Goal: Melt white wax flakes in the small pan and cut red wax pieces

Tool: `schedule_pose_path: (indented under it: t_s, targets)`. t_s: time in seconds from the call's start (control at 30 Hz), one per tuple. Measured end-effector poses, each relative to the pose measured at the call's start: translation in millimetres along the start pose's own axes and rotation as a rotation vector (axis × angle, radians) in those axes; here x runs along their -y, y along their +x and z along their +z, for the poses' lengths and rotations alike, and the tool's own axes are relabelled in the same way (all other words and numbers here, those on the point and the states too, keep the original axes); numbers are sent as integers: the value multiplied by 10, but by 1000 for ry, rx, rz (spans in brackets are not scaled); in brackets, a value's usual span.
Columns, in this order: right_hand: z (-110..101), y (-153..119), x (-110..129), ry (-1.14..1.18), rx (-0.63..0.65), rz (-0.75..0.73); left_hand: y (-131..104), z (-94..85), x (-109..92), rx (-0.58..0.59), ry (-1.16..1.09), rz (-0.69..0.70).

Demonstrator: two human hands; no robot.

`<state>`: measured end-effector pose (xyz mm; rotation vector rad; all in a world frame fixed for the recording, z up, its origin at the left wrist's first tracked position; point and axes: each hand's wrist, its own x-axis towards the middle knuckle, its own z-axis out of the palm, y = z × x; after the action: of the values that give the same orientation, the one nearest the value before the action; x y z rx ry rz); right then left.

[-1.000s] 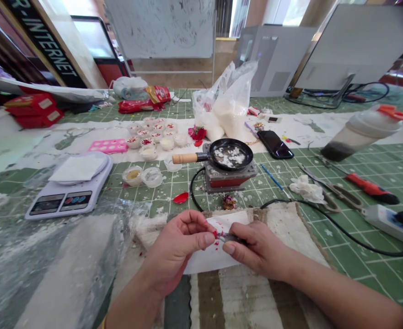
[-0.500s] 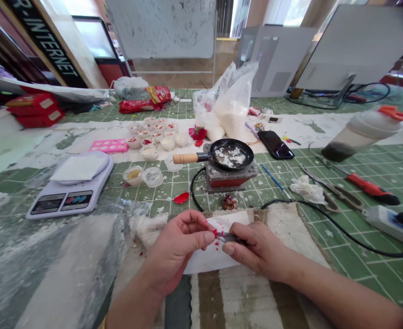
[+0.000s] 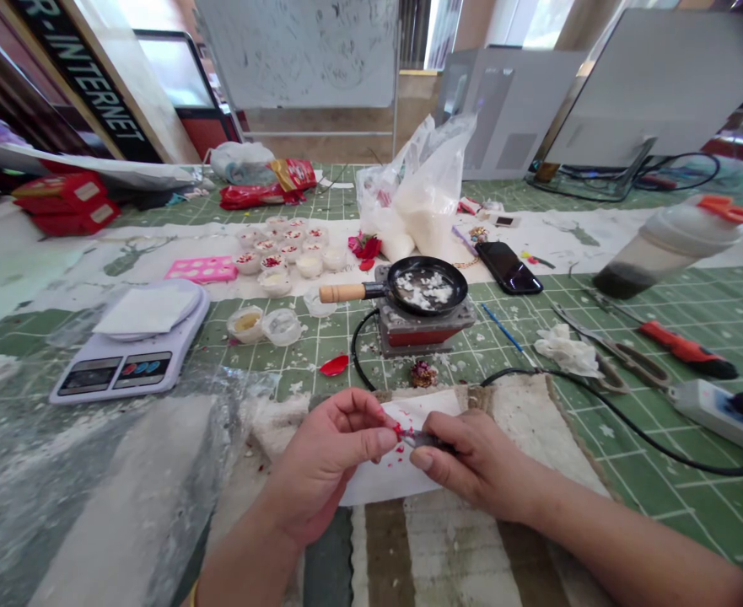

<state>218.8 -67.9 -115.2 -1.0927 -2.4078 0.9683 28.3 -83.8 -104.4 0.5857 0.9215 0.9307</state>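
Between thumb and fingers, my left hand (image 3: 339,455) pinches a small red petal piece (image 3: 397,430). My right hand (image 3: 472,459) is wrapped round a small dark-handled cutting tool (image 3: 431,440), whose metal tip meets the red piece. Both hands are over a white paper (image 3: 377,485) scattered with red bits, on a striped cloth (image 3: 431,548). Just beyond the paper lies a dried flower bud (image 3: 422,373), with a red petal (image 3: 334,365) to its left. Farther back, a small black pan (image 3: 427,287) holding white pieces rests on a small heater (image 3: 418,335).
A kitchen scale (image 3: 134,337) is at left, near clear plastic sheeting (image 3: 124,489). Small cups (image 3: 275,280) stand behind. At right are a phone (image 3: 508,266), scissors (image 3: 624,350), a screwdriver (image 3: 687,347), a shaker bottle (image 3: 668,244) and a black cable (image 3: 637,438).
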Motion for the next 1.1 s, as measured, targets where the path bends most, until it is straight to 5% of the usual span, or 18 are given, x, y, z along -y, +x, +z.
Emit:
schedule_pose_path:
  t_s: [1.1]
  targets:
    - [7, 9, -23, -23, 4, 11, 5, -16, 16, -17, 86, 60]
